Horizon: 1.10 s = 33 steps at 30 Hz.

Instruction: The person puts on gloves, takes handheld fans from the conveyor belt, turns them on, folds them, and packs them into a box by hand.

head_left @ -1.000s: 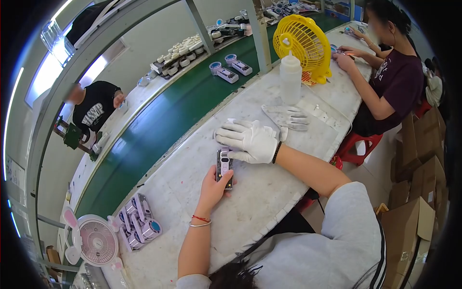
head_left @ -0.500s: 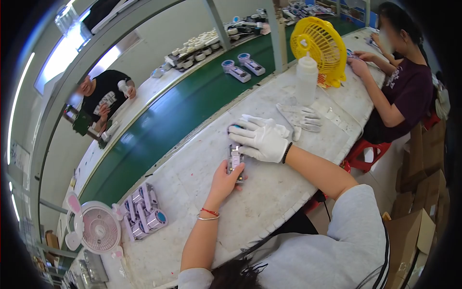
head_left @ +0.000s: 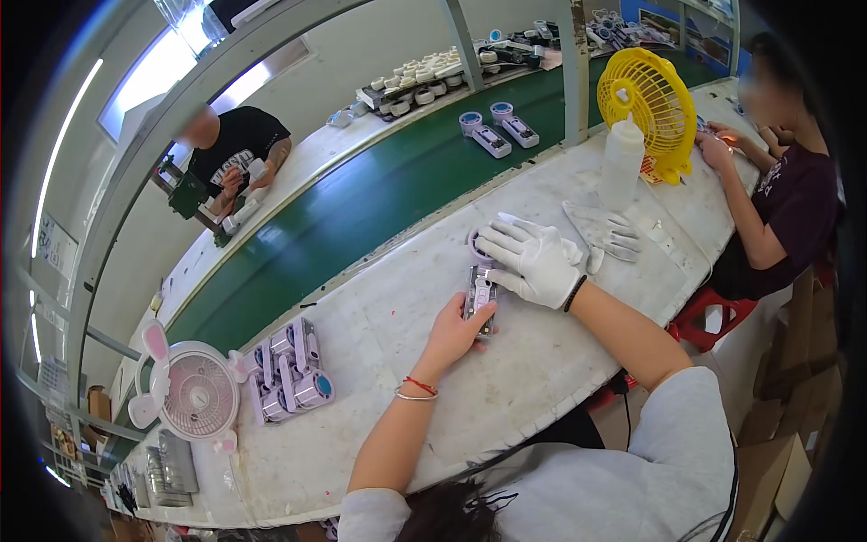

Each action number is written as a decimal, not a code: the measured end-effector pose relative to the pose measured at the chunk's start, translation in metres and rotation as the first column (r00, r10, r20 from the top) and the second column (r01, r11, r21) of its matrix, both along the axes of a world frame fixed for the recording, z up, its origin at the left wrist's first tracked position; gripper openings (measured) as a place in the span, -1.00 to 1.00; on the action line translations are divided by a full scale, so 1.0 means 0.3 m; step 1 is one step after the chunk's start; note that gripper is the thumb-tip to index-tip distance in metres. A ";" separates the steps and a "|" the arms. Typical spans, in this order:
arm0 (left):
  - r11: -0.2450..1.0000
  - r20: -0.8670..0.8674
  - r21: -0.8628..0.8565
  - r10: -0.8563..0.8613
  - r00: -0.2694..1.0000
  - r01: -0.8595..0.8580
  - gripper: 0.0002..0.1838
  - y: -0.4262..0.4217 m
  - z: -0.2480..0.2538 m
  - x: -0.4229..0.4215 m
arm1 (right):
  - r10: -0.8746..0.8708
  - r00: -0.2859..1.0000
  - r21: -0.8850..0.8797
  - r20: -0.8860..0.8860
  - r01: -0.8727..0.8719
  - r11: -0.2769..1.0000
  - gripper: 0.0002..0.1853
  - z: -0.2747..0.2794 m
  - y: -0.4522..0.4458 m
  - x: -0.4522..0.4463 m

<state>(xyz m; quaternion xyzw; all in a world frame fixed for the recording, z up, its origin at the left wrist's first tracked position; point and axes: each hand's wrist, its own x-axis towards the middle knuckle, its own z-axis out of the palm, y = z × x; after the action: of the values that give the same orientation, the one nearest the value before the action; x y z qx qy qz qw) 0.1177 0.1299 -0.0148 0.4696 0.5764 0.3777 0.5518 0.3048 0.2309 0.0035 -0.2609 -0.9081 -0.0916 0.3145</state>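
My bare left hand (head_left: 459,331) is wrapped round the lower body of a small purple-and-dark device (head_left: 482,289) over the white worktable (head_left: 379,361). My right hand (head_left: 533,262), in a white glove, lies over the device's round upper end with its fingers extended; its palm side is hidden. To the right of it a loose white glove (head_left: 603,230) lies on the table, beside a white squeeze bottle (head_left: 623,163). Several similar purple devices (head_left: 289,372) are grouped on the table at the left.
A pink rabbit-eared fan (head_left: 199,390) stands at the left, a yellow fan (head_left: 647,108) at the back right. Two devices (head_left: 499,128) lie on the green conveyor (head_left: 361,221). One co-worker (head_left: 237,149) is across it; another (head_left: 786,194) sits at the right.
The view has shifted, moving the scene rightward. My gloved right hand has slid a little on the device, showing more of its round end. The co-worker across the conveyor has raised both hands.
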 end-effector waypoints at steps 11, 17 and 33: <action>0.999 -0.005 0.029 -0.025 1.000 0.025 -0.59 -0.006 0.001 -0.003 | -0.111 0.991 -0.154 -0.076 0.098 0.983 -0.46 -0.005 0.006 -0.005; 1.000 0.005 0.025 -0.015 1.000 0.015 -0.60 -0.008 0.007 -0.002 | -0.062 0.993 -0.207 -0.097 0.041 0.978 -0.45 0.005 0.002 0.006; 0.931 -0.371 0.365 0.169 0.913 -0.024 -0.56 -0.045 -0.007 0.027 | -0.052 0.848 -0.616 -0.528 -0.340 0.711 -0.45 -0.055 0.056 0.033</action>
<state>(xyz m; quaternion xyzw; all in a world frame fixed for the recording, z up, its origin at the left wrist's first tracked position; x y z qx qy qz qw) 0.1258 0.1163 -0.0168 0.5980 0.6216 0.3993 0.3109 0.3146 0.2478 -0.0131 -0.2986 -0.7774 0.3505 0.4285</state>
